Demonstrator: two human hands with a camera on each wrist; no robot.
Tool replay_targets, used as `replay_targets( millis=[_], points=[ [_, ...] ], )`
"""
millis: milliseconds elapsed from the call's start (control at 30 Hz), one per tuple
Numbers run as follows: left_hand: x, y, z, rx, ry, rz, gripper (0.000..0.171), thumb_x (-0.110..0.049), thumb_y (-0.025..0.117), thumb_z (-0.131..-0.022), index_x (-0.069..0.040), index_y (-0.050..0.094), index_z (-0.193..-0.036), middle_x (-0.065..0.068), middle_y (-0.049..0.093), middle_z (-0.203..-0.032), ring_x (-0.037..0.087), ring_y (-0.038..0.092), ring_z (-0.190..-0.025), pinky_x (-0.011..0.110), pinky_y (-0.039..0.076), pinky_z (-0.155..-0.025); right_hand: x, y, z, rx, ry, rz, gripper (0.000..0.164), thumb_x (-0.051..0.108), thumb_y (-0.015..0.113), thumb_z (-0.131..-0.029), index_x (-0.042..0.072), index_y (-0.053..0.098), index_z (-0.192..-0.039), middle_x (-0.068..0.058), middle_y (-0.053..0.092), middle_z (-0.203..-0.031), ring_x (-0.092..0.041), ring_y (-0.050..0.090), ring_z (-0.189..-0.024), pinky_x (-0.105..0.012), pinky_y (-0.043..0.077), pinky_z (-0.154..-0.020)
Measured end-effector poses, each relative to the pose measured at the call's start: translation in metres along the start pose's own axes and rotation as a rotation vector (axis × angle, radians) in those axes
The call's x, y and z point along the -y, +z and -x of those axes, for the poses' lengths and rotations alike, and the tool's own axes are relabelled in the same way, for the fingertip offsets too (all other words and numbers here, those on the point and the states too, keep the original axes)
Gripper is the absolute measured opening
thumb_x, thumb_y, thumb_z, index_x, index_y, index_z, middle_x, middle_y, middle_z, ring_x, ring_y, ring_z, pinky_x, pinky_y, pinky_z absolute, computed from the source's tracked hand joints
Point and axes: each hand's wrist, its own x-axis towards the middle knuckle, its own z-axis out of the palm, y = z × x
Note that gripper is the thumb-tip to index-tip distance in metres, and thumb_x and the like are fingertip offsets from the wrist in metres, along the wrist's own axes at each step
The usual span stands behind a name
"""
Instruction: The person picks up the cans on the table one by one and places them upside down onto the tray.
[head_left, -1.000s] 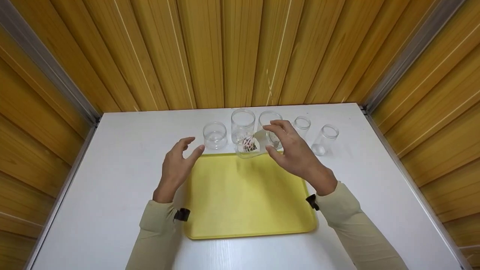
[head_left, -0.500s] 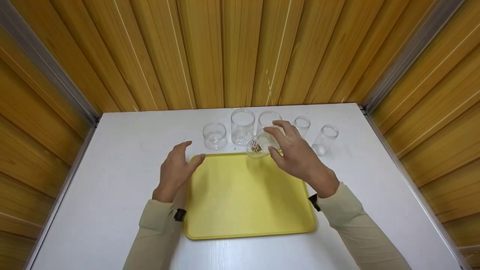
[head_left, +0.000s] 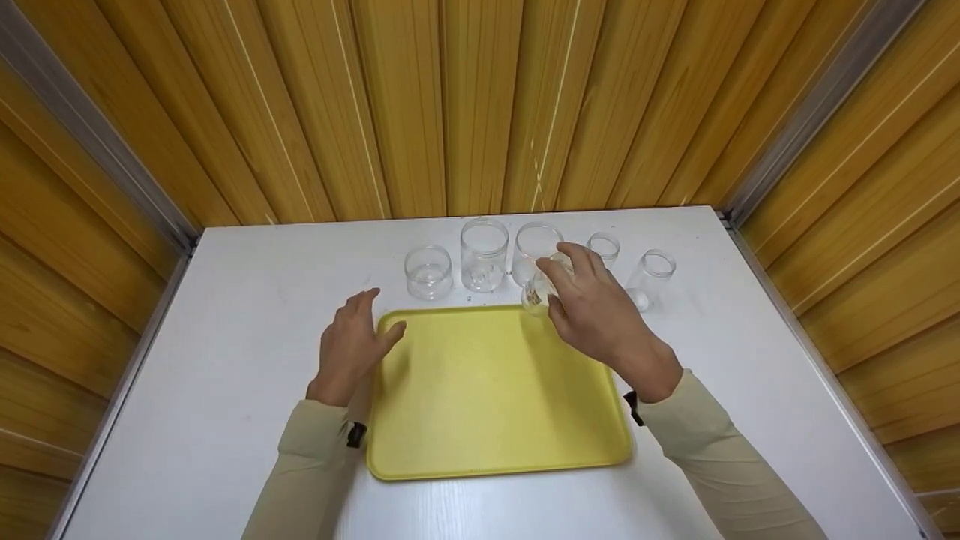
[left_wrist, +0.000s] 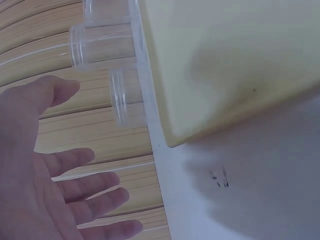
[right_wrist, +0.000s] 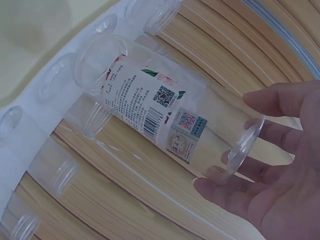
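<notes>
At a white worktop [head_left: 217,375], a person's right hand [head_left: 601,311] clasps a clear labelled jar [right_wrist: 150,105] by its upper end, holding it aslant at the far edge of a yellow tray [head_left: 495,397]. Well apart from it, the left hand [head_left: 349,346] hovers by the tray's far left corner, thumb and fingers parted. Behind the tray, five clear jars [head_left: 484,262] stand upright before wood-patterned panels [head_left: 480,105].

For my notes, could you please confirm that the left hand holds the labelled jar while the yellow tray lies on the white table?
Not quite: the right hand holds the labelled jar, as the right wrist view shows. The rest stands.
</notes>
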Motion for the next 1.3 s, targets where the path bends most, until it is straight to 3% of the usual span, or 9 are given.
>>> replay_targets(
  millis=[267,533,733,1067,1300],
  points=[
    [0.008,0.007,-0.003,0.003,0.020,-0.100,0.076,-0.032,0.076,-0.094,0.007,0.047,-0.153,0.034,0.051,-0.150,0.053,0.054,-0.131,0.065,0.050,-0.099,-0.004,-0.003,0.003,0.056,0.057,0.002,0.043,-0.004,0.071,-0.091,-0.003,0.060,-0.132,-0.035,0.052,-0.137,-0.055,0.054,-0.124,-0.060,0.051,-0.099],
    [0.015,0.007,-0.001,0.074,0.019,-0.224,0.068,-0.035,0.068,-0.097,0.009,0.053,-0.147,0.034,0.049,-0.152,0.053,0.049,-0.137,0.070,0.044,-0.104,-0.005,-0.001,0.006,0.084,0.084,-0.002,0.044,-0.004,0.071,-0.090,-0.002,0.059,-0.132,-0.034,0.051,-0.136,-0.055,0.054,-0.121,-0.059,0.053,-0.094],
    [0.021,0.009,0.003,0.105,0.004,-0.264,0.065,-0.036,0.066,-0.098,0.008,0.056,-0.144,0.033,0.050,-0.149,0.052,0.047,-0.138,0.072,0.041,-0.105,-0.006,0.000,0.010,0.095,0.099,-0.016,0.044,-0.003,0.072,-0.090,-0.003,0.060,-0.132,-0.036,0.051,-0.136,-0.056,0.053,-0.124,-0.061,0.051,-0.098],
    [0.033,0.014,0.004,0.132,-0.017,-0.265,0.052,-0.032,0.064,-0.097,0.009,0.062,-0.128,0.029,0.062,-0.126,0.050,0.059,-0.116,0.065,0.052,-0.087,-0.011,-0.001,0.009,0.125,0.128,-0.011,0.044,-0.001,0.071,-0.091,-0.002,0.060,-0.134,-0.035,0.051,-0.138,-0.055,0.053,-0.126,-0.061,0.051,-0.098],
    [0.038,0.021,0.008,0.149,-0.003,-0.294,0.042,-0.028,0.063,-0.096,0.007,0.063,-0.120,0.026,0.063,-0.116,0.046,0.061,-0.103,0.061,0.054,-0.077,-0.013,-0.001,0.015,0.174,0.168,-0.022,0.045,0.001,0.071,-0.093,-0.001,0.059,-0.136,-0.034,0.050,-0.141,-0.054,0.053,-0.126,-0.061,0.052,-0.094]
  ],
)
